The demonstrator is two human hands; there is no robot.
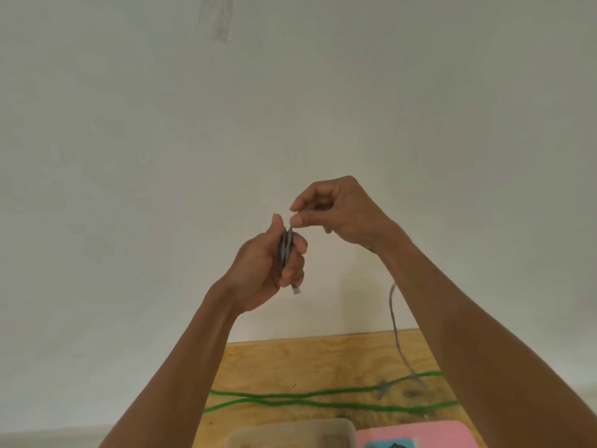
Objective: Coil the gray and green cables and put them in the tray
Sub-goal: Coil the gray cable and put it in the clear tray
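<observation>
My left hand is raised in front of the wall and grips a few loops of the gray cable, whose plug end sticks out below the fingers. My right hand pinches the same cable just above and to the right of the loops. The cable's free length hangs down behind my right forearm to the wooden table. The green cable lies stretched across the table in two strands. A translucent tray sits at the table's near edge, partly cut off by the frame.
A pink flat object with a blue sticker lies right of the tray. A plain white wall fills most of the view, with a strip of tape high up.
</observation>
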